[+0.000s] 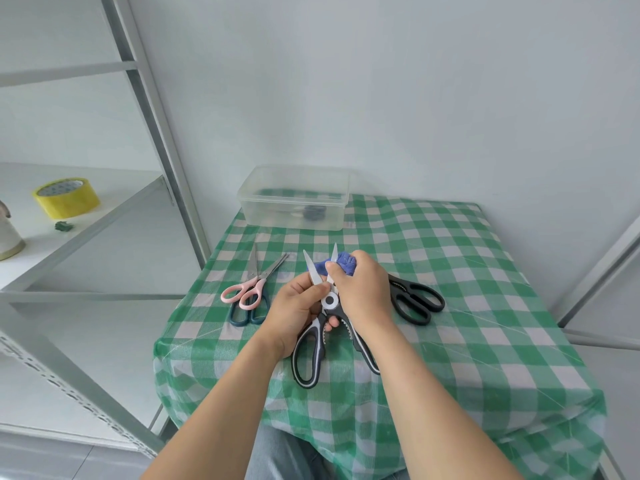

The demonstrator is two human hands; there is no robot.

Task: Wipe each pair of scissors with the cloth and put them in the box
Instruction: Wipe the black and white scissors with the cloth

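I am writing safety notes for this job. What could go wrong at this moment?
1. The black-and-white scissors are held with the blades apart. The left hand grips right at the base of one bare blade, so a slip could cut a finger.
2. The right hand presses the blue cloth on the other blade, whose tip stays uncovered and could nick it.
3. The black scissors lie beside the right wrist and might get knocked.

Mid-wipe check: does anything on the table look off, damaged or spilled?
Nothing spilled or broken. Only oddity: the pink scissors lie crossed over the teal-handled scissors, left of the left hand. The held kitchen scissors and cloth look fine.
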